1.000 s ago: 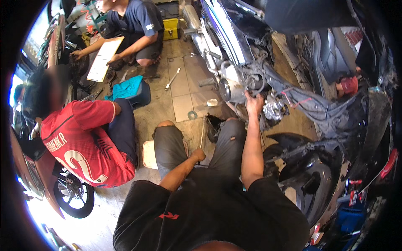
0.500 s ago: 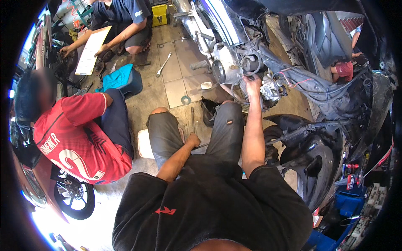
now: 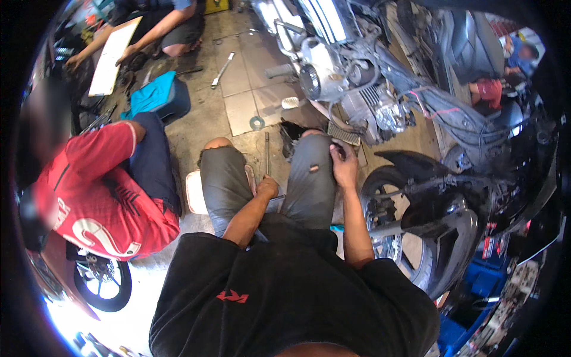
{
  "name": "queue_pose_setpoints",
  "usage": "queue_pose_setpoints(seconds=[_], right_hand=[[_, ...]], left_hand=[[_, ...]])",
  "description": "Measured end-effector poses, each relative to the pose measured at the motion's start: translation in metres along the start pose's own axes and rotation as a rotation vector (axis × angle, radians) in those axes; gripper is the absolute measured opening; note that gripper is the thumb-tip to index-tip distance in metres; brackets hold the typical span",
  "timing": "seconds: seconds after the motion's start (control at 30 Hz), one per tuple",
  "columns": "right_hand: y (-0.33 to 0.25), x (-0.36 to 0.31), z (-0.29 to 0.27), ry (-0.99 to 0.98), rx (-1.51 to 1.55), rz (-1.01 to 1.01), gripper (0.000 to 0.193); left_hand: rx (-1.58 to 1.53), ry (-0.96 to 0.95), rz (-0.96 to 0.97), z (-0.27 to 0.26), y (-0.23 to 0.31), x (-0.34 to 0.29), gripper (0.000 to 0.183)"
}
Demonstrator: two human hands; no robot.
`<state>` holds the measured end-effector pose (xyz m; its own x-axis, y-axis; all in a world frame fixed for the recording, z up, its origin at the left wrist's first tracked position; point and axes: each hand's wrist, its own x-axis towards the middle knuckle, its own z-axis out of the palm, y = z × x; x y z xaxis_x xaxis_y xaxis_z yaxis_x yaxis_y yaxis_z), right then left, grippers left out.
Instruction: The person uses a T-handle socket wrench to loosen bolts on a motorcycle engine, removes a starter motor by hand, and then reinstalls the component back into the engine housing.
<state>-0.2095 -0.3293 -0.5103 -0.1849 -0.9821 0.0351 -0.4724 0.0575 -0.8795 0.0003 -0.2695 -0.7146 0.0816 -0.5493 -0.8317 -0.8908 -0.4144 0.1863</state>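
At frame centre, a rod (image 3: 267, 153) is held in the closed left grip (image 3: 267, 188); the right grip's (image 3: 344, 165) state cannot be told.

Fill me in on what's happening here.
A seated person's left hand grips a long thin metal tool between the knees. Their right hand is beside the right knee, away from the exposed motorcycle engine; whether it holds anything is hard to tell. A co-worker in a red shirt sits low on the left, and another person beyond holds a pale board. A wrench lies on the floor.
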Motion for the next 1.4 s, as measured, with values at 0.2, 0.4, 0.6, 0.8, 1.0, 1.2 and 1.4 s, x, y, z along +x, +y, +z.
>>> queue_pose_setpoints(seconds=[0.2,0.4,0.6,0.8,1.0,1.2,1.4], right_hand=[[0.077,-0.042,0.002,-0.007,0.046,0.464,0.038],[0.116,-0.046,0.041,0.087,0.599,0.968,0.065],[0.115,0.018,0.087,-0.050,0.650,1.101,0.082],[0.148,0.020,0.096,-0.139,0.840,1.034,0.070],[0.150,-0.036,0.066,-0.119,0.815,0.797,0.058],[0.160,-0.083,0.037,-0.029,0.982,0.781,0.057],[0.160,-0.112,0.027,0.102,1.022,0.766,0.080]], left_hand=[[-0.353,-0.162,-0.084,0.013,0.002,0.031,0.039],[-0.660,-0.135,-0.084,0.025,-0.015,0.027,0.038],[-1.012,-0.092,-0.006,0.024,-0.023,0.014,0.037],[-1.351,-0.034,0.108,0.007,-0.028,0.011,0.036],[-1.611,0.017,0.310,-0.021,-0.051,0.017,0.035],[-1.567,0.152,0.365,-0.063,-0.050,0.009,0.033],[-1.699,0.274,0.230,-0.081,-0.031,-0.024,0.038]])
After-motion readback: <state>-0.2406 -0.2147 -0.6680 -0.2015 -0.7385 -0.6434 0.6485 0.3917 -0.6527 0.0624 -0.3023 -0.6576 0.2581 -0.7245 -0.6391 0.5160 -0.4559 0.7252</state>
